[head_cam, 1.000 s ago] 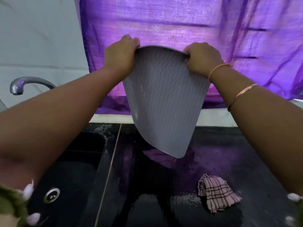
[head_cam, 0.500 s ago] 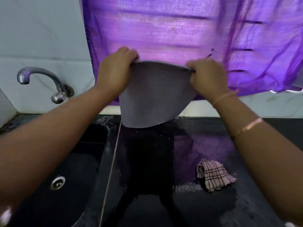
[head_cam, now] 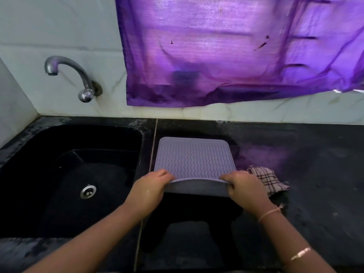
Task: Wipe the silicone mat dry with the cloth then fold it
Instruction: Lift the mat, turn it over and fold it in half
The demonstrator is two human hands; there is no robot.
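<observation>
A grey silicone mat [head_cam: 194, 157] with a wavy ribbed pattern lies mostly flat on the black countertop [head_cam: 305, 164], just right of the sink. Its near edge is lifted and curled. My left hand [head_cam: 152, 185] grips the near left corner and my right hand [head_cam: 243, 187] grips the near right corner. A crumpled checked cloth [head_cam: 268, 179] lies on the counter beside my right hand, touching neither hand.
A black sink [head_cam: 69, 180] with a metal drain [head_cam: 88, 191] lies to the left. A metal tap [head_cam: 78, 79] juts from the white tiled wall. A purple curtain [head_cam: 236, 50] hangs above the counter. The counter looks wet.
Both hands have brought the mat down from upright in front of the curtain onto the counter. The far part now lies flat. The cloth has not moved.
</observation>
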